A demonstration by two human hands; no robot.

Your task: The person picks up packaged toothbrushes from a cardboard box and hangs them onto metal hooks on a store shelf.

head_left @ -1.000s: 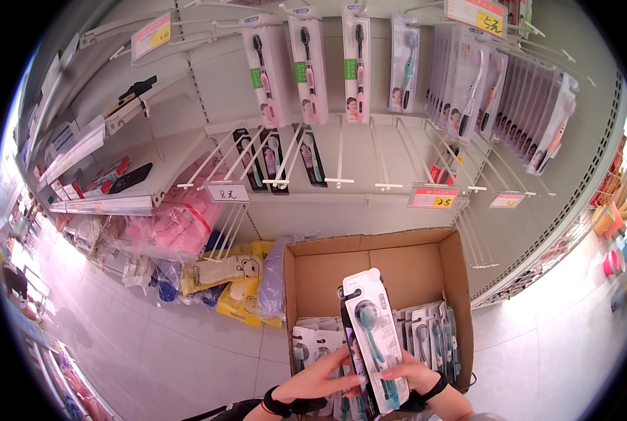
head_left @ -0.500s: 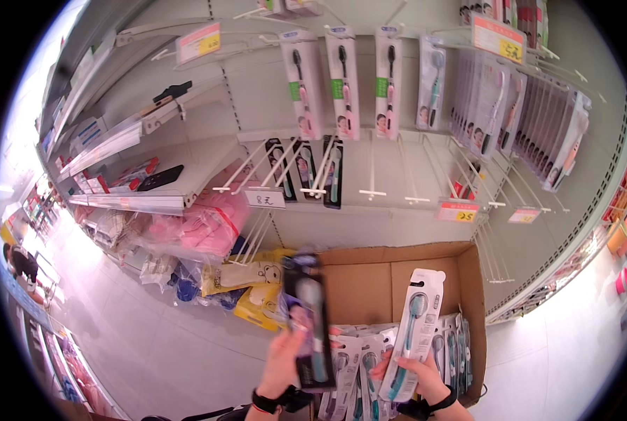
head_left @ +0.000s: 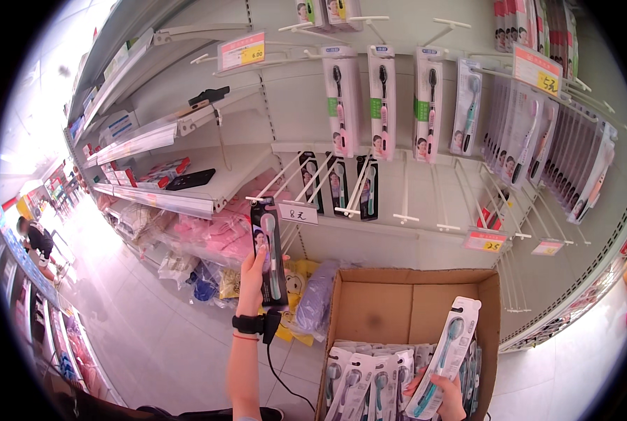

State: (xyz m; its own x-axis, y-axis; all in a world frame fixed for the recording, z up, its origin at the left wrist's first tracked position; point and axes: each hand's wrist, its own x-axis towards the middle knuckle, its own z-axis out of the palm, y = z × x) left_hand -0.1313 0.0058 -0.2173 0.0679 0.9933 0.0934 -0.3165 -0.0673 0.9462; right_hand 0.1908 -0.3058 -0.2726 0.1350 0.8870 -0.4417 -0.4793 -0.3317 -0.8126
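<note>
So the left hand [head_left: 251, 277] was wrapped tight around the lower half of a black-backed toothbrush blister pack with a pale pink brush inside [head_left: 268, 252], holding it upright, its top right at the tip of a white display hook [head_left: 275, 189] sticking out of the shelf wall. There was a black wrist strap [head_left: 250, 324] on that arm with a thin black cable [head_left: 279, 372] hanging off it.

The right hand [head_left: 443, 396] was down low at the bottom edge, fingers closed on the bottom of a white toothbrush pack with a teal brush [head_left: 443, 358], tilted so its top leaned right. That one sat over the open brown cardboard box [head_left: 411, 305], which had more white toothbrush packs [head_left: 369, 375] standing in it.

Further out, three black toothbrush packs [head_left: 338, 186] hung on the hooks right of the raised pack, and taller white ones with green labels [head_left: 383, 102] hung above. Pink bags [head_left: 218, 235] were piled under the shelf to the left.
</note>
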